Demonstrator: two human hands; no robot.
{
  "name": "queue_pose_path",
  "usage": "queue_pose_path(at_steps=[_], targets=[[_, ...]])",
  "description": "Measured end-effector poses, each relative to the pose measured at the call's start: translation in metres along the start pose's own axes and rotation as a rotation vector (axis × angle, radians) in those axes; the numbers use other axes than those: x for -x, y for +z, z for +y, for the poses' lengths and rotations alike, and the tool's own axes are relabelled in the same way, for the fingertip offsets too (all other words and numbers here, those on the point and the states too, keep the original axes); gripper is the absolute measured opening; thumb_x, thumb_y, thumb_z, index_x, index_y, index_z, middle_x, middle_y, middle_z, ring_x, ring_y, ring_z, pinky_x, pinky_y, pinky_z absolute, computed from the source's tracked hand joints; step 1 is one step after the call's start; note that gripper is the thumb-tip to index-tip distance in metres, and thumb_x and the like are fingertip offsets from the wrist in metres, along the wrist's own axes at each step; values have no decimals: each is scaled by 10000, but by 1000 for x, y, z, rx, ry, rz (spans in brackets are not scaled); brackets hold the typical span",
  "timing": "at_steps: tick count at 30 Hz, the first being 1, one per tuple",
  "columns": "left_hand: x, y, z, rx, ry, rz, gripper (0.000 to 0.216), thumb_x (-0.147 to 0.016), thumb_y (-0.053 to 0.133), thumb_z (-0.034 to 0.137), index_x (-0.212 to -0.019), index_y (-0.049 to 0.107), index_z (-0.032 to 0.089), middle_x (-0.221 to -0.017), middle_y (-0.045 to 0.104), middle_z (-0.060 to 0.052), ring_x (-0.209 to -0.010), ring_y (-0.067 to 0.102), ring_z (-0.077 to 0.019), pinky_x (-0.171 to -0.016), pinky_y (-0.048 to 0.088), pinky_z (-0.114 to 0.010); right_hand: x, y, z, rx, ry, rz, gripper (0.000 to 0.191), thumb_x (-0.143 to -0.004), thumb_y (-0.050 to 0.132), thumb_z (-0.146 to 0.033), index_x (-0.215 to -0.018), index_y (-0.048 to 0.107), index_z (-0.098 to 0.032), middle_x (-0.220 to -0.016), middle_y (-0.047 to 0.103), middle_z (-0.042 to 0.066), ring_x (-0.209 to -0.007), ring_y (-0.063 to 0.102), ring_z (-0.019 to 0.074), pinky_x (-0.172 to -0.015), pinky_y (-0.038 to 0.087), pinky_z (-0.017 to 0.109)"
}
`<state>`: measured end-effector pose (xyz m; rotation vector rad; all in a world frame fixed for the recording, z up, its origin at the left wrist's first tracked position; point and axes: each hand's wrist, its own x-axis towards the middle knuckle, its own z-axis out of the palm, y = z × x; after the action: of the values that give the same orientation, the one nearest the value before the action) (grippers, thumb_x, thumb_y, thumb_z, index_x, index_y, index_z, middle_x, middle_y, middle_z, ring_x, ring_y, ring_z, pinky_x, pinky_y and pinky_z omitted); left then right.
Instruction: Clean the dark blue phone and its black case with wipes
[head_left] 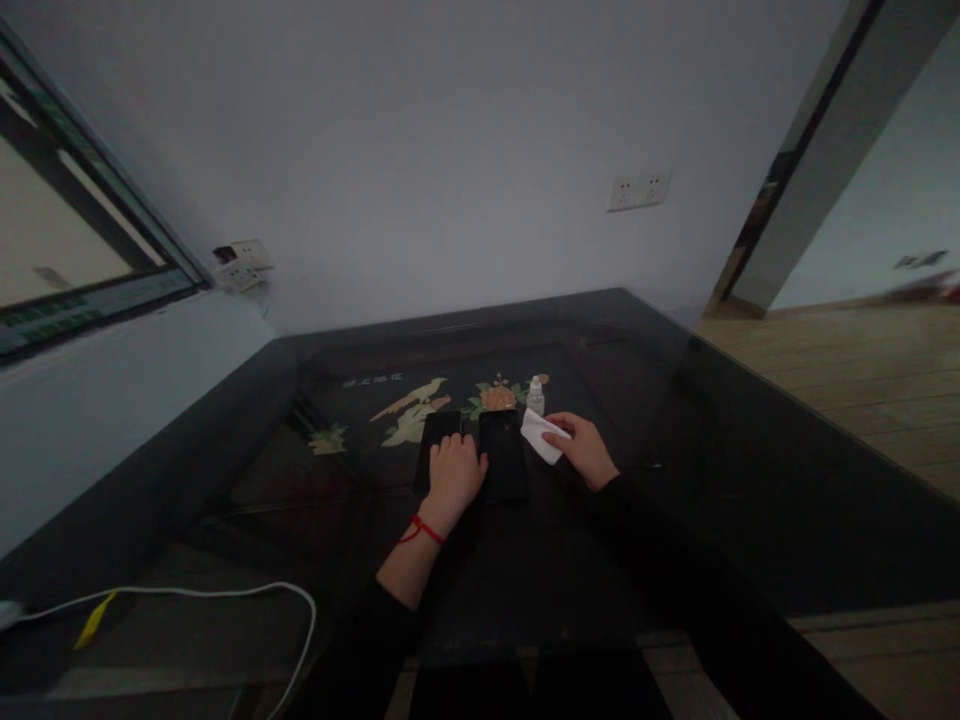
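Note:
My right hand [585, 450] pinches a folded white cloth [545, 436] between thumb and fingers, just right of a black phone [502, 460] lying flat. A small clear bottle with a white cap [535, 398] stands upright behind the cloth. My left hand [457, 468], with a red string at the wrist, rests over a dark, flat rectangular object [435, 430] left of the phone. Its fingers lie across that object, partly covering it, and its thumb points out to the phone's left edge. Whether the thumb touches the phone I cannot tell.
The dark glossy table [690, 480] carries a printed bird and flower picture [412, 410]. A white cable [225, 592] with a yellow tag [94, 620] runs along the front left. Behind the table is a wall with sockets [637, 191]; a window [67, 200] is at left.

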<state>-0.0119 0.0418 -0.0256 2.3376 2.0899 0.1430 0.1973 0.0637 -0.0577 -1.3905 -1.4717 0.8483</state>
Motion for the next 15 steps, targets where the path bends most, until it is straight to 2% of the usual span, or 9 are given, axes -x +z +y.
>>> queue_pose_path(at_steps=[4,7,10,12,15], targets=[[-1,-6,1,97,-31,-22,231,-876,456,268,-935,635,134,-1046,660,-170,-1073,578,-287,-925,383,-413,2,7,2,-140,21,42,376,-723,618,-412,-943,651,-109,-754,705,80,-639,657,195,-556,505,295],[0,-16,-3,207,-100,-46,248,-876,447,295,-948,624,136,-928,682,-171,-941,638,-300,-836,432,-423,2,7,1,-168,4,91,428,-742,609,-485,-916,670,-100,-718,699,91,-628,656,206,-546,509,306],[0,-23,-9,359,-150,-63,242,-860,485,324,-987,610,161,-898,686,-155,-876,652,-305,-773,453,-422,0,-2,-6,-118,-46,167,431,-779,585,-488,-929,680,-95,-731,694,99,-627,641,210,-544,500,317],[1,-24,-14,504,-153,-96,237,-859,496,298,-1038,594,178,-878,693,-117,-841,657,-263,-754,465,-382,-1,-11,-15,-52,-108,216,380,-800,582,-451,-937,686,-112,-765,690,96,-674,636,221,-590,500,336],[3,-21,-18,779,-151,-216,303,-862,491,231,-1149,561,166,-844,704,-72,-737,661,-184,-674,489,-295,2,-16,-29,68,-261,214,230,-821,593,-364,-887,708,-175,-887,688,92,-849,624,242,-768,487,380]])
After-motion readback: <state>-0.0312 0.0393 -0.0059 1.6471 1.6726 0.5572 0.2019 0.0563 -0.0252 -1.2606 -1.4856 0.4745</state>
